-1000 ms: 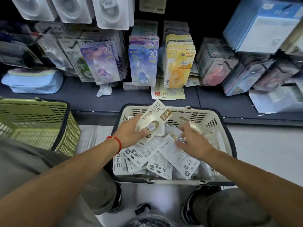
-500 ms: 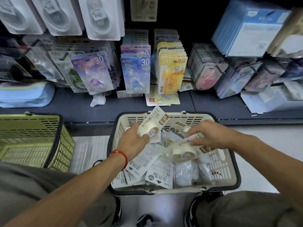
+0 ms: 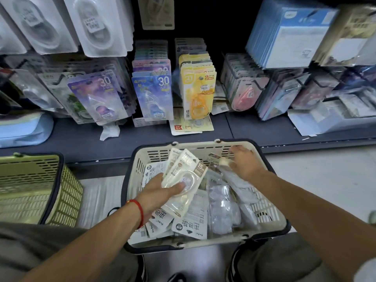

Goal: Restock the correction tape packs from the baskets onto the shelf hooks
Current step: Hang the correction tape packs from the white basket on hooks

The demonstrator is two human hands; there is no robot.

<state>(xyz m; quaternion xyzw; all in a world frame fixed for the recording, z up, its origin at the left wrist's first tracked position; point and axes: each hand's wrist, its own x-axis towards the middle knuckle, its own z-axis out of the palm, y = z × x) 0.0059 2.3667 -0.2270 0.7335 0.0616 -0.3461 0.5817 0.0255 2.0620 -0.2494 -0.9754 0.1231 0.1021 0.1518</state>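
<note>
Left hand: the left hand (image 3: 160, 192) grasps a small fan of white correction tape packs with clear blisters (image 3: 183, 176), thumb lying across the front blister, held above the middle of the basket.
Right hand: the right hand (image 3: 244, 161) reaches into the basket's 1 o'clock corner, fingers curled down on a brown-and-white pack (image 3: 215, 158); motion blur leaves it unclear whether they actually pinch it.
Basket: the cream plastic shopping basket with a dark rim (image 3: 268, 222) sits on the floor between the person's knees, with more white packs (image 3: 191, 224) lying loose at its 6 o'clock side and clear bags (image 3: 221, 208) toward 4 o'clock.
Second basket: a green plastic basket (image 3: 67, 192) stands at 9 o'clock from the cream one, well apart.
Shelf: a dark grey shelf board (image 3: 81, 139) runs at 12 o'clock; purple (image 3: 99, 98), blue (image 3: 154, 96) and yellow (image 3: 198, 94) carded tape packs hang above it.
Hard to make out: the hanging hooks are hidden behind the cards; the items at 2 o'clock are blurred.
</note>
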